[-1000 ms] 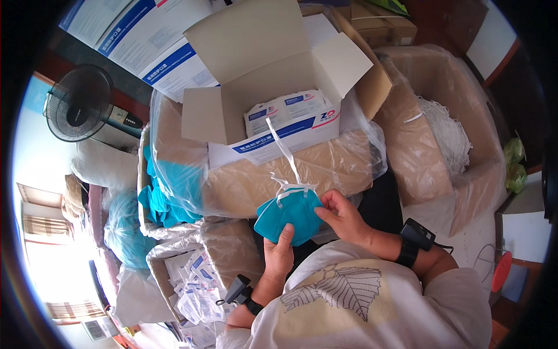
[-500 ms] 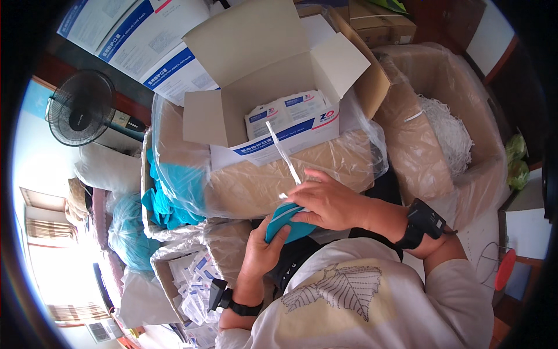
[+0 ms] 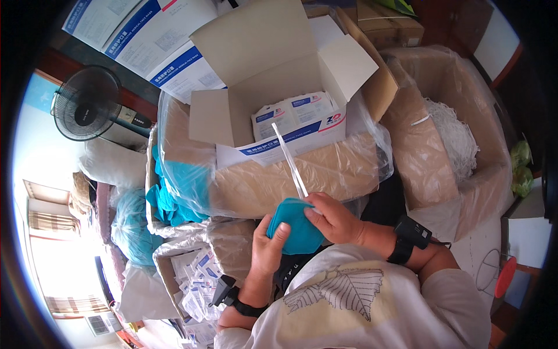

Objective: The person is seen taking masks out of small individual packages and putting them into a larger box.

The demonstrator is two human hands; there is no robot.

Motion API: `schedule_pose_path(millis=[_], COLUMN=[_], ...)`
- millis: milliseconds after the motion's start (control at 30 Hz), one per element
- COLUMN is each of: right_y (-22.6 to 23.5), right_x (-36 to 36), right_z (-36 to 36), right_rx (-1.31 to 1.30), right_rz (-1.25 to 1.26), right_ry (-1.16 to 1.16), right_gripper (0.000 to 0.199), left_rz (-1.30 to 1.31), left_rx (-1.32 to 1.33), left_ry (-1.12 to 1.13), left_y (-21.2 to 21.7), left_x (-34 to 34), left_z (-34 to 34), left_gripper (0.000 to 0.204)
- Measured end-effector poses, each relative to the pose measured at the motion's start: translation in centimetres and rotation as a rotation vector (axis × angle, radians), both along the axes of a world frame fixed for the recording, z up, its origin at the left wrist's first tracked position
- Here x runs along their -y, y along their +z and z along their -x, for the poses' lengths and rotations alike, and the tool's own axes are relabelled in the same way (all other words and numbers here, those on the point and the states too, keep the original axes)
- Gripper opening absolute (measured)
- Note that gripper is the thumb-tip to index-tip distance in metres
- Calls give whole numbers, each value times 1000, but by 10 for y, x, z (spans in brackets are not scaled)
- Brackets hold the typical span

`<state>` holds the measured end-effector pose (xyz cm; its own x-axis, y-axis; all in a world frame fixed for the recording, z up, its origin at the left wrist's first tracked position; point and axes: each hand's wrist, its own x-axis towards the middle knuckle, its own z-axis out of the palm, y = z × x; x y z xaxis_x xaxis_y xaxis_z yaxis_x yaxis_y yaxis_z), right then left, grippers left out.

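The head camera looks down on a person in a white printed shirt, seated among boxes and bags. Both hands meet just above the lap on a folded teal fabric face mask (image 3: pixel 297 228). The left hand (image 3: pixel 268 250) is closed on the mask's lower left side, thumb pressed over its front. The right hand (image 3: pixel 336 220) grips the mask's upper right edge, fingers curled over the top. From that edge 1 thin white ear strap (image 3: pixel 289 161) runs taut, up and to the left, ending in front of the white box. Each wrist carries a black strapped band; the one on the right wrist (image 3: pixel 410 235) shows most clearly.

Just beyond the hands lies a long brown cardboard carton wrapped in clear plastic (image 3: pixel 302 174). On top of it sits an open white cardboard box with blue printing (image 3: pixel 273 64), flaps spread, holding flat white packets with blue and red labels (image 3: pixel 293 113). To the left, a plastic-lined box holds a heap of loose teal masks (image 3: pixel 174 195), and below it another box is filled with small sealed white packets (image 3: pixel 195 282). To the right, a large plastic-lined carton contains a tangle of white straps (image 3: pixel 456 136). A black electric fan (image 3: pixel 87 103) stands at the far left, near flat white-and-blue cartons (image 3: pixel 139 35) stacked behind the open box.
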<state>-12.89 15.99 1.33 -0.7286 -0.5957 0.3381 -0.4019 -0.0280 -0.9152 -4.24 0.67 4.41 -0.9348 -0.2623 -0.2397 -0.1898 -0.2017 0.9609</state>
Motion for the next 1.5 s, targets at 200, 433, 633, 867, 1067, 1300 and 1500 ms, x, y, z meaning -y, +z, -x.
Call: schedule_pose_path(millis=[200, 433, 633, 867, 1067, 1300, 1500], right_y=[39, 124, 163, 191, 132, 86, 83], right_x=[-10, -37, -42, -26, -11, 7, 12], right_z=[14, 55, 71, 75, 59, 59, 43], right_rx=[-13, -396, -562, -353, 27, -376, -22], right_rz=[-32, -296, -307, -55, -60, -334, -386], right_ry=[40, 366, 388, 332, 380, 143, 356], right_gripper=[24, 23, 24, 32, 32, 28, 30], left_rz=[162, 228, 285, 498, 340, 1098, 1123], left_rx=[-190, -405, -556, -587, -346, -529, -238], left_ry=[-4, -112, 49, -6, -60, -93, -161], left_y=[36, 105, 147, 161, 131, 116, 75], left_x=[-9, 9, 12, 9, 16, 26, 13], left_z=[7, 25, 30, 47, 51, 68, 80], left_gripper=[27, 29, 31, 29, 25, 30, 29])
